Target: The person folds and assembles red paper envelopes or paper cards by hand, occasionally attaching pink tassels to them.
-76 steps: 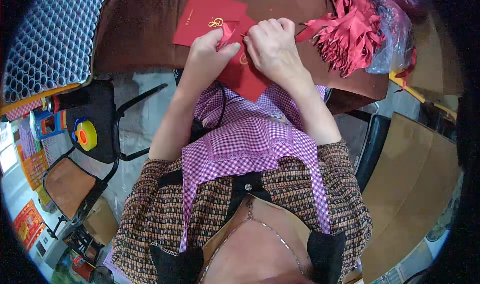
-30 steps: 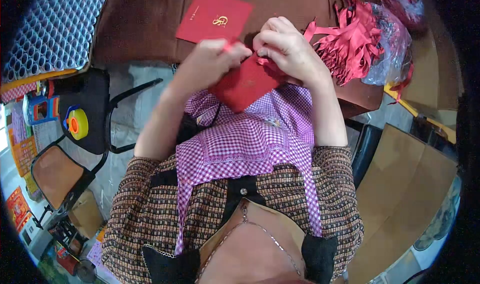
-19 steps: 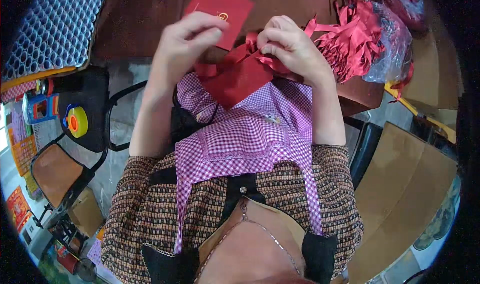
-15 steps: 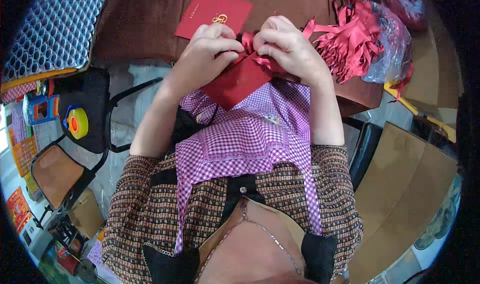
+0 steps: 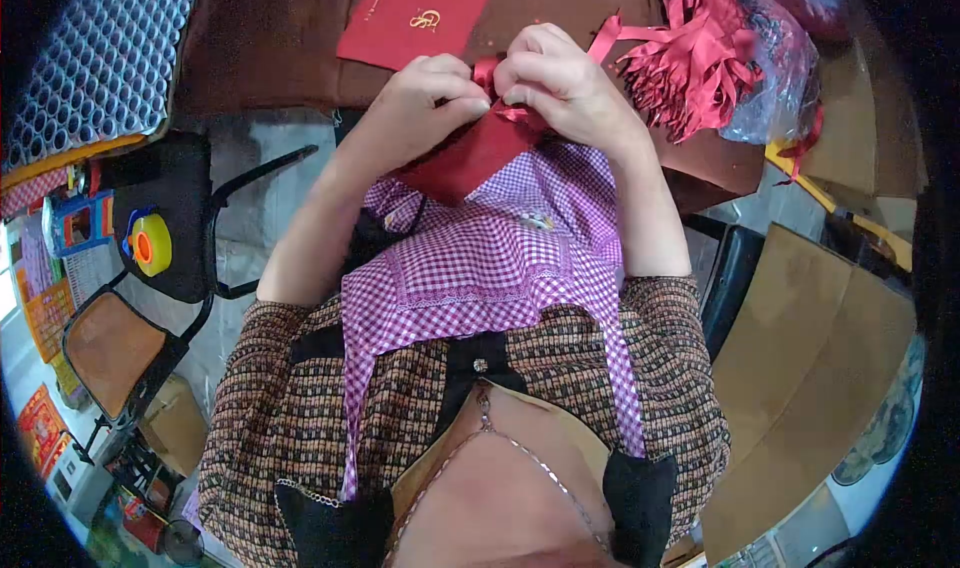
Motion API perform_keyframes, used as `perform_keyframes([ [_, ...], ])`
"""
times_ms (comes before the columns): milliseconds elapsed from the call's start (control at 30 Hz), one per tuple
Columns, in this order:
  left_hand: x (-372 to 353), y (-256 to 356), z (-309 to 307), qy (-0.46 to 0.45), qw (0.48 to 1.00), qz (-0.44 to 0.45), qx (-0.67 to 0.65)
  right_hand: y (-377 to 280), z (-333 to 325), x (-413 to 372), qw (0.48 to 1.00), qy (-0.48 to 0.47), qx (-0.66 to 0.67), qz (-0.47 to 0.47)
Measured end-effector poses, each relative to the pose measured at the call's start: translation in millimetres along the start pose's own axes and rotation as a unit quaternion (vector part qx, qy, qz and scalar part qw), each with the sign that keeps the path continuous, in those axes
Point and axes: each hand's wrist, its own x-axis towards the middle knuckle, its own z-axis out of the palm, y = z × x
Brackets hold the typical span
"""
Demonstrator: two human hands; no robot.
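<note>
A dark red folded piece (image 5: 455, 168), a card or pouch, hangs tilted below my hands at the table's edge, over my lap. Red satin ribbon (image 5: 486, 71) loops up between my fingers at its top. My left hand (image 5: 430, 108) is closed, thumb against fingers, at the ribbon's left side. My right hand (image 5: 560, 83) pinches the ribbon on the other side, and a ribbon end shows beneath its thumb. The fingers partly hide where ribbon and red piece meet. Just beyond my left hand, a red square (image 5: 400, 23) with gold lettering lies flat.
Right of my hands lies a bunch of red ribbons (image 5: 690, 68) beside a clear plastic bag (image 5: 775, 93). A brown cloth (image 5: 260, 43) covers the table. A chair (image 5: 165, 218) holding a yellow tape roll (image 5: 152, 245) stands left; cardboard (image 5: 800, 348) leans at right.
Both hands stay closed at the ribbon and have come slightly nearer each other. The view has shifted a little, and the held red piece sits at a slightly different tilt.
</note>
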Motion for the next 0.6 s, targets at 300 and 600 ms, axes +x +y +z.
perform_keyframes([
  [300,-9,-7,15,0.018,0.993,-0.099,-0.066,1,12,-10,1.000,0.004,-0.014,0.012],
  [600,-5,-10,17,0.056,0.998,0.024,0.022,1,4,-4,0.997,-0.060,-0.036,-0.012],
])
